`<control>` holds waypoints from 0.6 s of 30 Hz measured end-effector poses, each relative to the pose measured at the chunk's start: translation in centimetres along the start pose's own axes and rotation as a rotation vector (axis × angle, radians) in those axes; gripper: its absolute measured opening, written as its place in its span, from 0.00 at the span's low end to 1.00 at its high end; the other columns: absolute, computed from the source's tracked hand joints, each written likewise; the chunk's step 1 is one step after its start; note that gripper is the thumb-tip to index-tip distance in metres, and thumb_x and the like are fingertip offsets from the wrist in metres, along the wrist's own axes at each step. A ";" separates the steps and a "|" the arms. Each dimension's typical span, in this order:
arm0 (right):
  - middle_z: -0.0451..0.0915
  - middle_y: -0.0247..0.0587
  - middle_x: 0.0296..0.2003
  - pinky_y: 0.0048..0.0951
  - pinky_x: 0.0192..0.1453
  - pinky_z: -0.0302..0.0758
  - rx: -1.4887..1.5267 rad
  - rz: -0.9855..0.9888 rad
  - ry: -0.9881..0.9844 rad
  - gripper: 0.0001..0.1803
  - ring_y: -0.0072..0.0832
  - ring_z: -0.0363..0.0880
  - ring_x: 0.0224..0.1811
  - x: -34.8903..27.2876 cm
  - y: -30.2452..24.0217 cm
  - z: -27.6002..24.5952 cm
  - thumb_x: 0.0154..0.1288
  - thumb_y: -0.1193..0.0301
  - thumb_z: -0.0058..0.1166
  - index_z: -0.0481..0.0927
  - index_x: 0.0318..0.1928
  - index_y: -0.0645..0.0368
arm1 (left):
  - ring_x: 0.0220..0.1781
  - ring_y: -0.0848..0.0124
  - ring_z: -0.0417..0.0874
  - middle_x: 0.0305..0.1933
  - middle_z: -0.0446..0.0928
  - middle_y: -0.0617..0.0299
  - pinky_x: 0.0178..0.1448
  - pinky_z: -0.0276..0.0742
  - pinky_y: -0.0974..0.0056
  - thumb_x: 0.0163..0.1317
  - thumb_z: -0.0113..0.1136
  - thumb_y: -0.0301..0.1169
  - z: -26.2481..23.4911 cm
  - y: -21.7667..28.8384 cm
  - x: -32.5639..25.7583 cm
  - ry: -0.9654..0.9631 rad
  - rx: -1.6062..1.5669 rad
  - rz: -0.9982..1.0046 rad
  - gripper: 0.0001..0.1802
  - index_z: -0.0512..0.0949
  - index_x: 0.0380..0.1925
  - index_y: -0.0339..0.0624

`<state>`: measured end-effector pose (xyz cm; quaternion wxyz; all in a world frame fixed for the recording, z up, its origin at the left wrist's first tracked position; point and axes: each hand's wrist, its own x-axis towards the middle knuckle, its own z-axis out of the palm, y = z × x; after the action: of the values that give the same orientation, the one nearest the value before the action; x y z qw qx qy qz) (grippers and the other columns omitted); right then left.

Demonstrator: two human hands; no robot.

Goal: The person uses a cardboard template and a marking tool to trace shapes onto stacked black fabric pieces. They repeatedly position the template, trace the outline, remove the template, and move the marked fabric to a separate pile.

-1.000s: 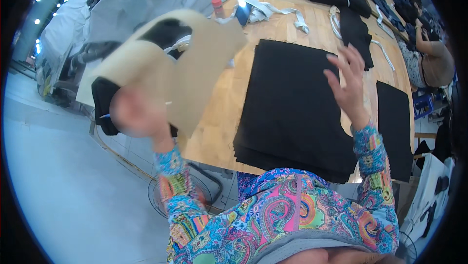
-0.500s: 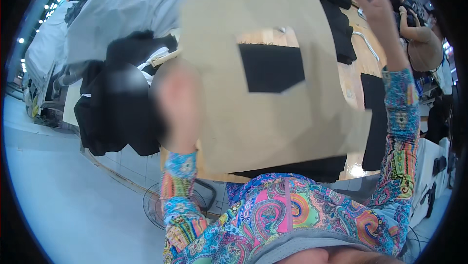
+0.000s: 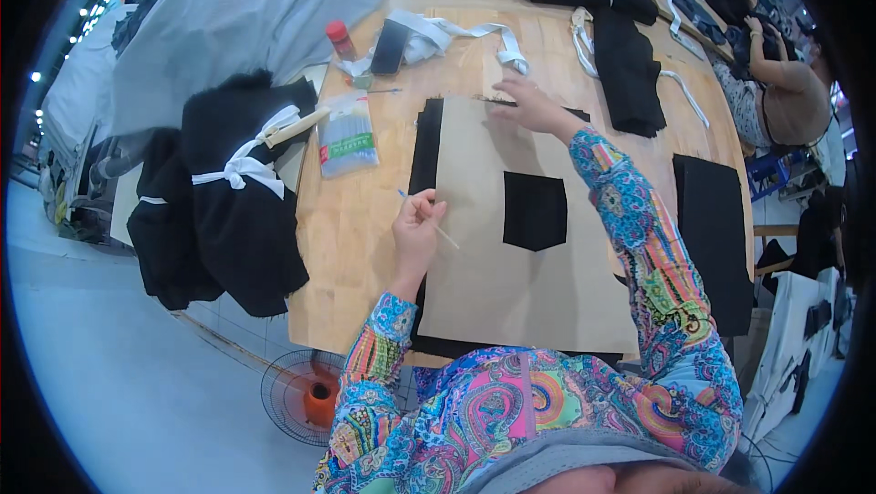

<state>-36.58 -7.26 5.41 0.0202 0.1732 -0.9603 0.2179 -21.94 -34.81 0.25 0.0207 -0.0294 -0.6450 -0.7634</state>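
A beige card template (image 3: 470, 298) with a pocket-shaped cut-out lies flat over black fabric (image 3: 425, 152). The fabric shows through the cut-out and along the card's left and near edges. My left hand (image 3: 417, 237), fingers closed, pinches a thin white pen (image 3: 446, 238) with a blue end at the card's left side. Toward the far edge of the card, my right hand (image 3: 532, 104) reaches in from the right, its fingers apart and holding nothing. Whether its fingertips touch the card, I cannot tell.
Left of the card lie a clear packet (image 3: 348, 143), a red-capped container (image 3: 339, 39) and white cloth strips (image 3: 429, 35). Black bundles tied with white (image 3: 242, 193) hang over the left edge. More black fabric (image 3: 712, 239) lies right. A fan (image 3: 306, 395) stands below; a person (image 3: 794, 93) sits far right.
The raised card has come down flat on the black fabric. My right hand has moved left and nearer, to its far edge. My left hand has moved right, and the pen now shows.
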 end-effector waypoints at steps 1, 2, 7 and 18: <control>0.73 0.54 0.55 0.39 0.63 0.66 0.058 0.031 -0.061 0.32 0.44 0.68 0.61 0.4 -0.1 0.2 0.60 0.54 0.58 0.71 0.58 0.61 | 0.43 0.80 0.72 0.48 0.75 0.60 0.49 0.69 0.73 0.59 0.62 0.22 -0.1 -0.1 0.0 0.007 -0.019 0.014 0.12 0.67 0.24 0.42; 0.73 0.54 0.54 0.39 0.62 0.67 0.116 0.063 -0.121 0.32 0.44 0.69 0.60 0.6 -0.1 0.4 0.60 0.53 0.58 0.71 0.58 0.61 | 0.43 0.80 0.72 0.48 0.75 0.60 0.50 0.69 0.73 0.60 0.62 0.22 -0.1 -0.1 0.0 0.010 -0.018 0.001 0.12 0.67 0.24 0.42; 0.76 0.53 0.52 0.38 0.59 0.69 0.272 0.121 -0.235 0.32 0.44 0.73 0.56 1.7 -0.5 1.6 0.57 0.54 0.60 0.73 0.57 0.61 | 0.39 0.77 0.75 0.42 0.78 0.59 0.46 0.72 0.70 0.60 0.61 0.24 0.0 -0.9 0.1 0.061 0.071 -0.060 0.10 0.68 0.25 0.39; 0.73 0.44 0.54 0.43 0.62 0.66 0.019 -0.045 -0.048 0.24 0.43 0.69 0.58 1.4 -0.8 5.1 0.55 0.59 0.61 0.78 0.53 0.48 | 0.26 0.64 0.76 0.24 0.74 0.54 0.32 0.71 0.61 0.56 0.60 0.24 0.0 -0.7 1.3 0.085 0.520 -0.108 0.06 0.73 0.30 0.36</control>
<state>-37.42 -10.50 1.30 0.0005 0.2000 -0.9542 0.2223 -23.24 -34.69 -0.31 0.0139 0.0433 -0.8187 -0.5725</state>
